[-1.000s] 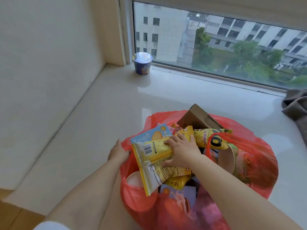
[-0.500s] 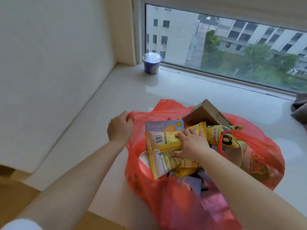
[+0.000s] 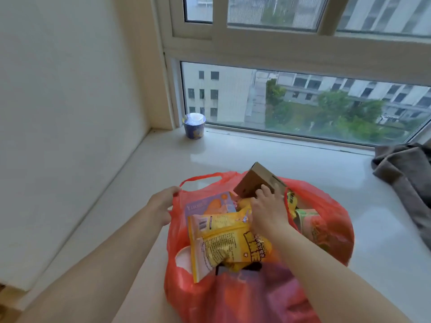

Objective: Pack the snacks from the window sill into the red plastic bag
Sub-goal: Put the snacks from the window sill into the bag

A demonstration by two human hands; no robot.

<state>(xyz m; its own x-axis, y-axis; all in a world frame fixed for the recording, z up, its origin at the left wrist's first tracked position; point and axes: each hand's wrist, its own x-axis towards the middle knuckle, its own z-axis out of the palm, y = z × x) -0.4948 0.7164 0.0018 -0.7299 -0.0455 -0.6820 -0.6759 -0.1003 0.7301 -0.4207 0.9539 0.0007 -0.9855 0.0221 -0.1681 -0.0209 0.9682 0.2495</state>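
The red plastic bag [image 3: 245, 297] sits on the near window sill [image 3: 144, 183], stuffed with snacks, a yellow packet [image 3: 224, 238] on top. The left hand [image 3: 163, 203] pinches the bag's left rim; the right hand [image 3: 268, 210] rests fingers on a tilted cardboard box [image 3: 254, 180], its grip unclear. A purple cup [image 3: 194, 125] stands in the far left corner.

A grey cloth [image 3: 405, 169] lies crumpled at the right, below the window [image 3: 303, 101].

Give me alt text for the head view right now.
A person's right hand presses on a brown cardboard box in a snack-filled red plastic bag on a pale window sill, while the left hand holds the bag's rim open. A blue cup stands alone by the window corner.
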